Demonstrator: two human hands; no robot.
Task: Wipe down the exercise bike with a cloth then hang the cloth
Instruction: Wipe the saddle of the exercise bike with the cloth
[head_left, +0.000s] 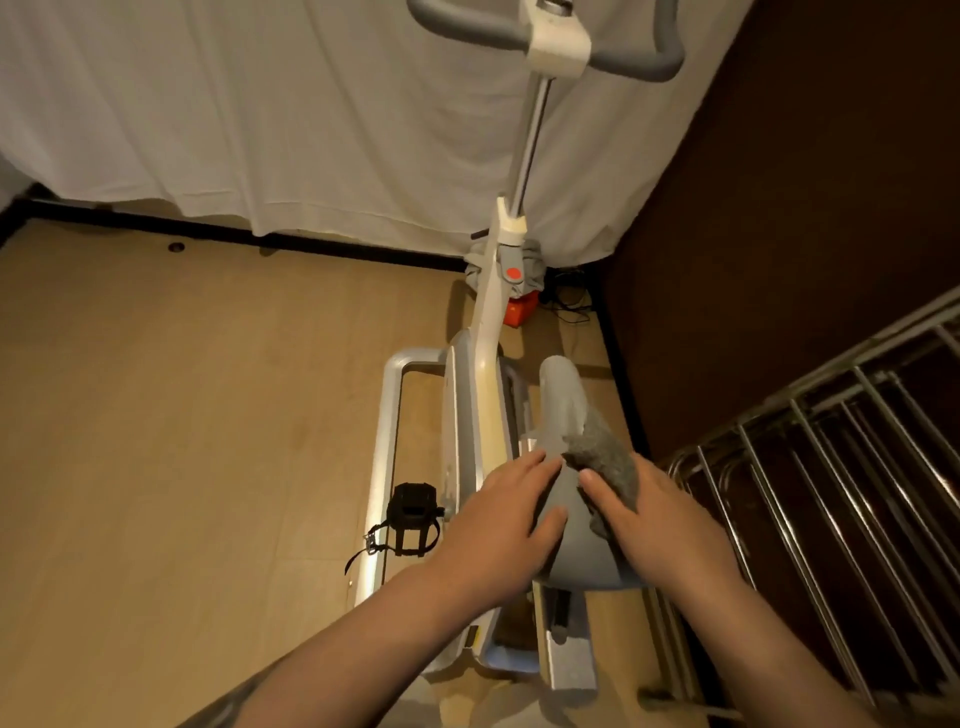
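Observation:
The white and grey exercise bike (485, 332) stands below me, its grey saddle (563, 410) pointing away and its grey handlebars (639, 57) at the top. My left hand (501, 512) lies flat on the saddle's left side, fingers spread, holding nothing. My right hand (657, 517) presses a fluffy grey cloth (605, 457) onto the saddle's right side. Part of the cloth is hidden under that hand. A black pedal with a strap (410, 512) sticks out to the left.
A metal drying rack (831, 467) with several bars stands close on the right. A white curtain (260, 104) hangs behind the bike. An orange object (519, 312) and black cables (569, 301) lie by the bike's front. Wooden floor (182, 415) spreads to the left.

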